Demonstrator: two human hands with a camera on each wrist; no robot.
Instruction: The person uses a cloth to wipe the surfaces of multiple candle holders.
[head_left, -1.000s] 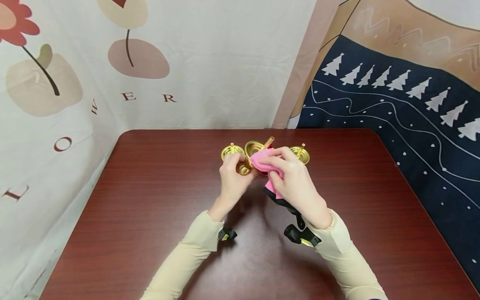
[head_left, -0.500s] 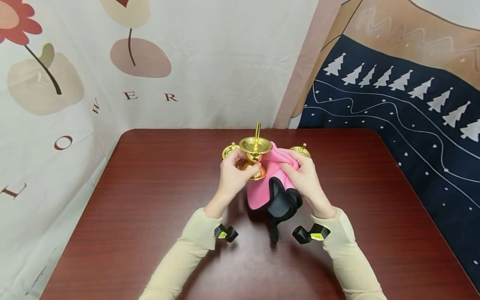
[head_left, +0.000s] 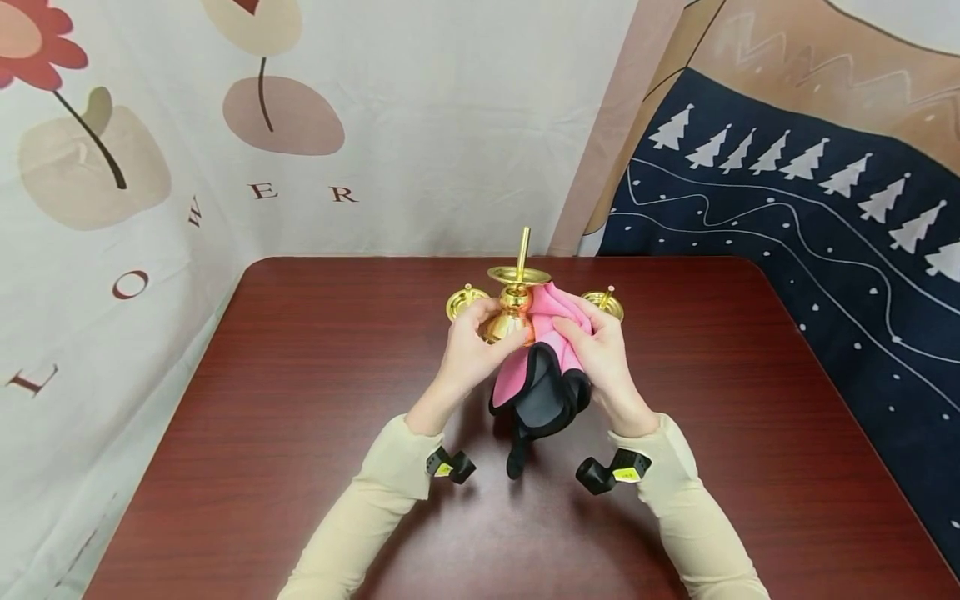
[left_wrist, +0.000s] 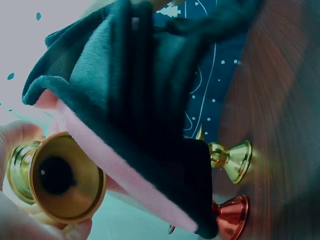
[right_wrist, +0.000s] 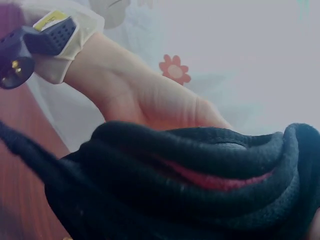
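Note:
In the head view my left hand point(head_left: 472, 346) grips a gold candlestick point(head_left: 516, 302) by its lower body. It is upright, with a wide dish and a thin rod on top. My right hand point(head_left: 609, 358) pinches a bunched pink cloth point(head_left: 558, 329) with black edging and a dark grey inside, its upper part against the candlestick's right side. The black-edged end hangs down toward me. Seen from the left wrist, the candlestick's hollow flared base point(left_wrist: 67, 177) faces the camera, raised off the table. The cloth's black edging point(right_wrist: 200, 150) fills the lower right wrist view, hiding my right fingers.
Gold candlesticks stand at the back of the dark red-brown table point(head_left: 337, 400), one on the left point(head_left: 467, 302) and one on the right point(head_left: 604, 303). A red metallic candlestick point(left_wrist: 232, 217) shows in the left wrist view. Patterned cloths hang behind the table.
The candlestick has gone from tilted to upright and risen a little. My right hand has shifted its hold on the cloth, whose black-edged end has dropped open toward me.

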